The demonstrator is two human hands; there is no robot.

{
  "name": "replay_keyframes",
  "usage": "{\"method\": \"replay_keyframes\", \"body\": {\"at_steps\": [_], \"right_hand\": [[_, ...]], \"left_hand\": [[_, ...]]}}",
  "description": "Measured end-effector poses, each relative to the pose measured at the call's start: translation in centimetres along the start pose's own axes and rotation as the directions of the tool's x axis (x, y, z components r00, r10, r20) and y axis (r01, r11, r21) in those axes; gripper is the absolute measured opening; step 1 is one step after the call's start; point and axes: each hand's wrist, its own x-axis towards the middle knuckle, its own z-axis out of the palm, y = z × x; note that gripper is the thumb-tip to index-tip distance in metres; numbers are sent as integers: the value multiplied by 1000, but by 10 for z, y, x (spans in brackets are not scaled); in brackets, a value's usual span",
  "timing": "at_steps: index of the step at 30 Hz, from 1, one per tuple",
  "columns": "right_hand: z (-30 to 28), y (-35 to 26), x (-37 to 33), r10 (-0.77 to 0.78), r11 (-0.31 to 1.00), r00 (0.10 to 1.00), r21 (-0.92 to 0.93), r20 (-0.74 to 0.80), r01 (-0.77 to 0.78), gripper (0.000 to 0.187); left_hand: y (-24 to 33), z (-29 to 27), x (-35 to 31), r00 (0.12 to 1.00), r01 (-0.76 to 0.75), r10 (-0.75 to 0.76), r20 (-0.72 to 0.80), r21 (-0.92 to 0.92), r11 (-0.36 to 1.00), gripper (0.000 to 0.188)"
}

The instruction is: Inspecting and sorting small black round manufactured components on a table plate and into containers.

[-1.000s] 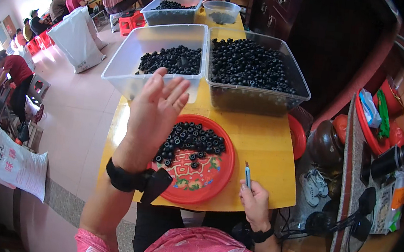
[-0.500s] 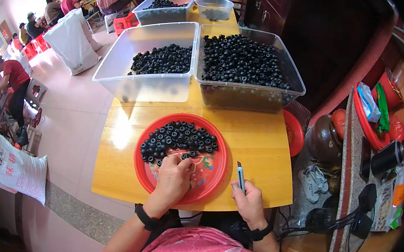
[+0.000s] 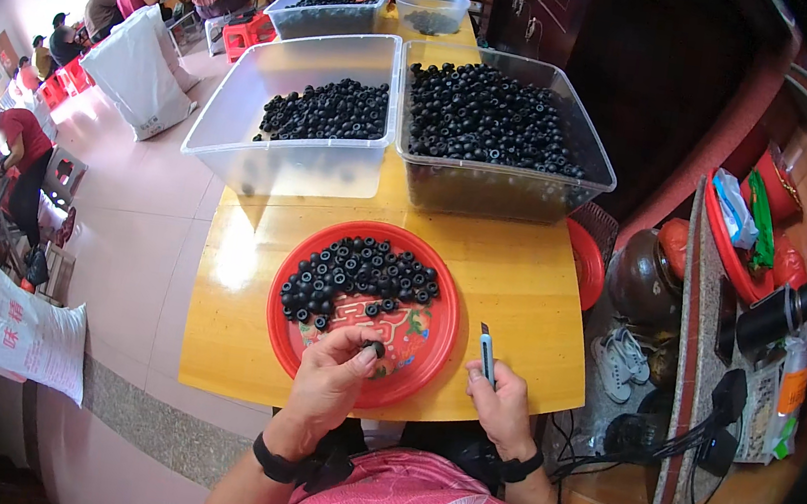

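Over the near part of a round red tray [image 3: 276,348], my left hand [image 3: 333,368] pinches a small black round part [image 3: 375,347] between thumb and fingertips. It is ball-like; similar pieces show a ring-shaped hole. Many loose black parts [image 3: 361,272] of that kind lie across the tray's far half, on a printed pattern. My right hand [image 3: 503,405] is closed round a slim light-blue utility knife [image 3: 487,355], blade out and pointing up and away from me. The knife is just right of the tray, apart from the black part.
Beyond the tray stand two clear plastic bins [image 3: 285,152] [image 3: 492,187] of black parts. A third bin [image 3: 326,23] and a round tub [image 3: 431,14] sit farther back, near another person's hands. Shelf clutter and cables [image 3: 682,447] are on the right; white sacks [image 3: 22,326] on the left.
My left hand has lifted off the tray toward me, a black part now visible in its fingertips. The knife in my right hand has barely moved.
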Motion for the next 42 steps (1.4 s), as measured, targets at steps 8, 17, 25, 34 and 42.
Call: {"method": "replay_keyframes", "body": {"at_steps": [8,17,25,34,42], "right_hand": [[21,-28,-14,-60,997,996,-50,71,64,20],[74,-66,-20,-39,951,922,298,386,-85,22],[74,-60,-18,-24,949,906,294,423,-112,22],[55,-56,-25,-492,750,817,-329,301,573,30],[54,-52,-21,-606,542,700,-448,378,711,34]], "left_hand": [[9,-1,-20,982,187,-165,91,-375,908,19],[5,-4,-34,977,206,-165,135,-392,897,18],[2,-5,-37,979,197,-161,128,-362,911,18],[-2,-13,-31,979,198,-150,135,-505,840,17],[3,-8,-31,977,212,-177,118,-478,853,18]]}}
